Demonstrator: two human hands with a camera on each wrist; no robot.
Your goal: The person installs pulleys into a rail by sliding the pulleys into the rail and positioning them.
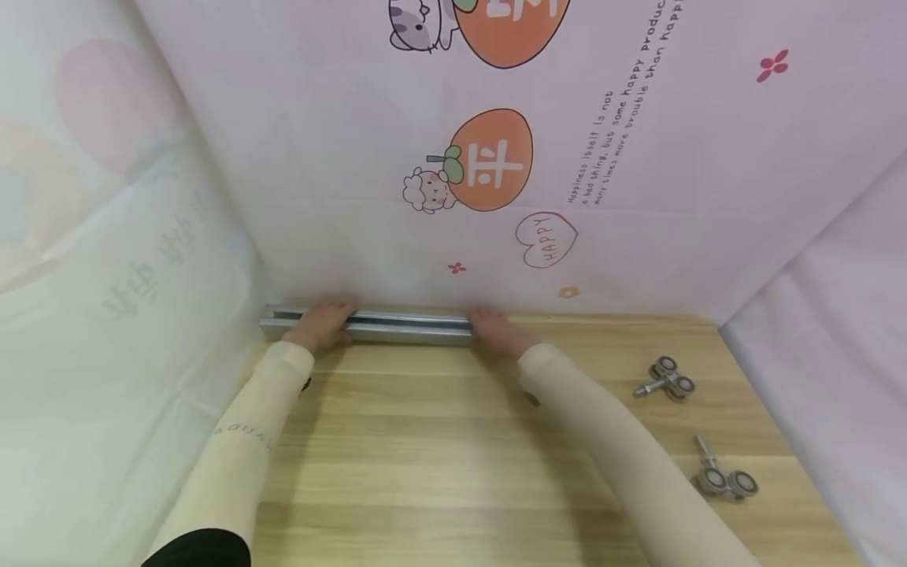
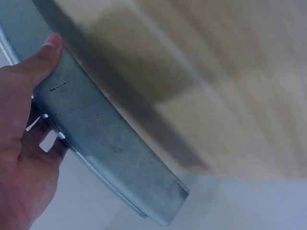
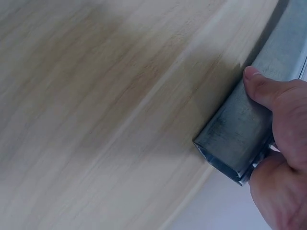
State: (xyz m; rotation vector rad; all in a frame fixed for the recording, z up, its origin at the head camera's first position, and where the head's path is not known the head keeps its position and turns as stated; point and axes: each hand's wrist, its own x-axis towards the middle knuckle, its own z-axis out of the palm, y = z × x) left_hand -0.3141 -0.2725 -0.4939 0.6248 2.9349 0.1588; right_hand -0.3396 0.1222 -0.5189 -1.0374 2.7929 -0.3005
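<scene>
A grey metal channel rail [image 1: 411, 331] with a slot along its top lies at the back edge of the wooden table, parallel to the wall. Near its left end, my left hand [image 1: 323, 325] grips it; in the left wrist view the thumb lies on the rail's flat side [image 2: 110, 129] and the fingers wrap behind. My right hand [image 1: 497, 332] holds the right end. The right wrist view shows that thumb on the side of the rail [image 3: 235, 129] close to its open end, the other fingers mostly hidden.
Two metal roller trolleys with bolts, one farther back [image 1: 666, 379] and one nearer [image 1: 724, 477], lie on the right of the wooden table [image 1: 411, 472]. White printed sheeting [image 1: 340, 181] rises behind the table and along both sides.
</scene>
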